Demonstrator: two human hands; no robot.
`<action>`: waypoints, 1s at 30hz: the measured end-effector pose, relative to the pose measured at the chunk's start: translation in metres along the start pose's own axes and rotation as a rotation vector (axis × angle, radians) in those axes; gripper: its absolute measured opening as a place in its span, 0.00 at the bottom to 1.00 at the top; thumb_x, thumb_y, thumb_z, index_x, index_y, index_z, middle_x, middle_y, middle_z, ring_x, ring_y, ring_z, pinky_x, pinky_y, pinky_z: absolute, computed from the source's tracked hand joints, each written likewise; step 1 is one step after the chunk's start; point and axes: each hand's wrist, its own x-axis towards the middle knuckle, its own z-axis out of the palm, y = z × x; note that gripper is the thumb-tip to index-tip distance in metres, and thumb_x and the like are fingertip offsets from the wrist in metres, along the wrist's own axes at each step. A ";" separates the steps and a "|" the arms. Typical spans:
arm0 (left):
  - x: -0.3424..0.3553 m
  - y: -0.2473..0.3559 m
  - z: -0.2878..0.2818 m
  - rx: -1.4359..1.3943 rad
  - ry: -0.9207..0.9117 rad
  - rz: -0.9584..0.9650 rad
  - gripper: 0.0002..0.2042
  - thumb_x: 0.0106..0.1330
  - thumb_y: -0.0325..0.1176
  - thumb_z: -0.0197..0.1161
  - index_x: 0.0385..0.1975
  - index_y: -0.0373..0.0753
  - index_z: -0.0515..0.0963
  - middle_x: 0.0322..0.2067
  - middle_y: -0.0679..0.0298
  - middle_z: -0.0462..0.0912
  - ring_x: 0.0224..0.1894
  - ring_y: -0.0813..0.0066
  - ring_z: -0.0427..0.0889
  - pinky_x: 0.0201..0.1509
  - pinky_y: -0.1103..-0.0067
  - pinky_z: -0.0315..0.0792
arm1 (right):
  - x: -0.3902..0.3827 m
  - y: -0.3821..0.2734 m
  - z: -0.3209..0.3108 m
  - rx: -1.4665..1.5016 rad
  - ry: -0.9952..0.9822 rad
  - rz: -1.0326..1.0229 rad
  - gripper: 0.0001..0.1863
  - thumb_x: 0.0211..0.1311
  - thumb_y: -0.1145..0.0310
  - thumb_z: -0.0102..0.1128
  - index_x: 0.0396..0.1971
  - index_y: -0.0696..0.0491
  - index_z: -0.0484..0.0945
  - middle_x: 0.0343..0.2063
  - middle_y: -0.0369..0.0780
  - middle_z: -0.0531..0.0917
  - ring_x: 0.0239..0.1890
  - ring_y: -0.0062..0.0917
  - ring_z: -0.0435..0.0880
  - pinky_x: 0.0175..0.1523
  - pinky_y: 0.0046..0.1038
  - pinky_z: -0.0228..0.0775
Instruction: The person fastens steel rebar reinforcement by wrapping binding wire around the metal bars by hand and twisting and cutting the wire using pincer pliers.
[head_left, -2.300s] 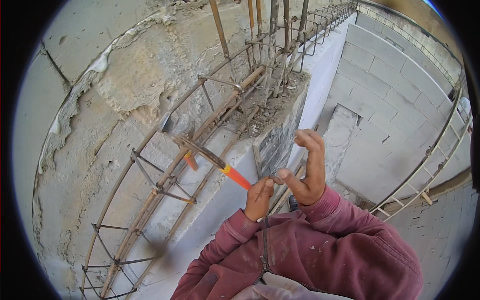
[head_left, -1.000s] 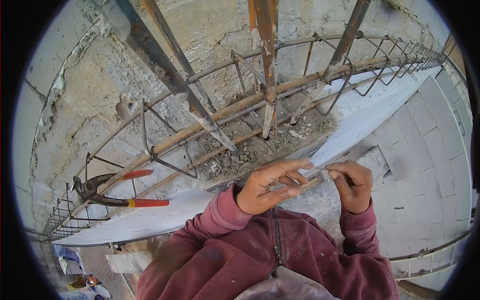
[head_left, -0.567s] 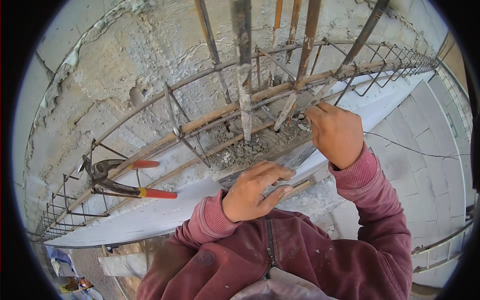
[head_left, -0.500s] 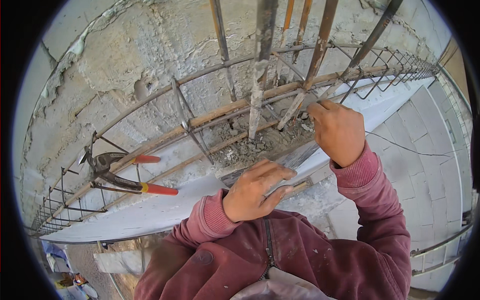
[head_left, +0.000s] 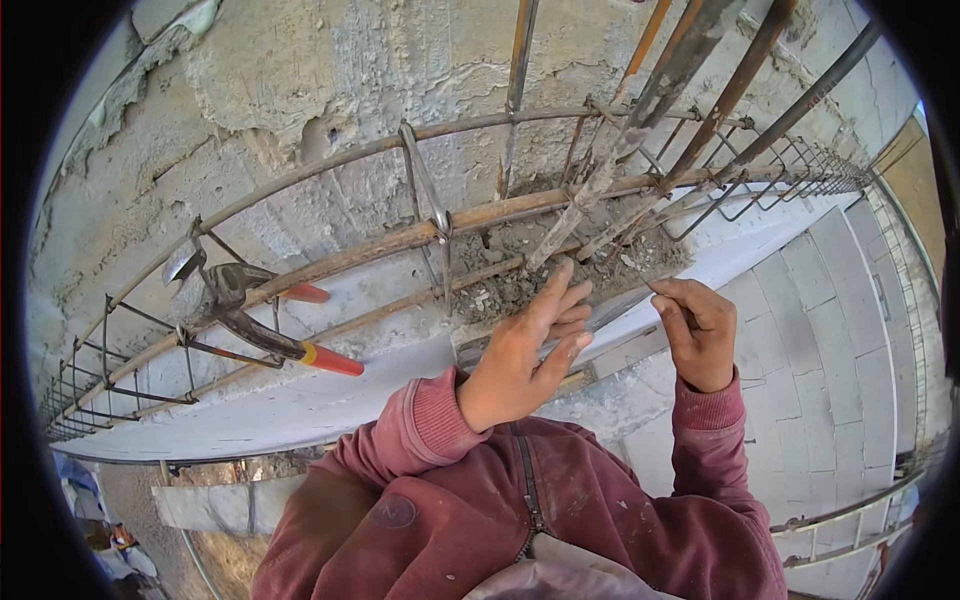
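My left hand is open, fingers stretched up and together, the tips close to the lower end of a rusty slanted rebar above a patch of concrete rubble. My right hand is just to the right, fingers curled, thumb and forefinger pinched on what looks like a thin tie wire. Red-handled pincers hang on the rebar cage at the left, well away from both hands.
Long horizontal bars and stirrups run along a rough concrete wall. A pale ledge lies under the cage. White block walls drop away on the right, and the ground is far below at lower left.
My right hand has come down off the upright bars and now sits lower, fingers pinched. My left hand has risen, its fingers now stretched toward the slanted bar. The pincers stay hanging.
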 end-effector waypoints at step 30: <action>0.068 0.006 0.034 1.361 -0.136 -0.120 0.28 0.48 0.24 0.52 0.49 0.12 0.56 0.49 0.32 0.63 0.57 0.36 0.57 0.64 0.63 0.52 | 0.041 0.036 0.037 -0.093 -0.047 0.034 0.06 0.49 0.68 0.51 0.22 0.49 0.78 0.18 0.43 0.78 0.25 0.40 0.78 0.30 0.39 0.69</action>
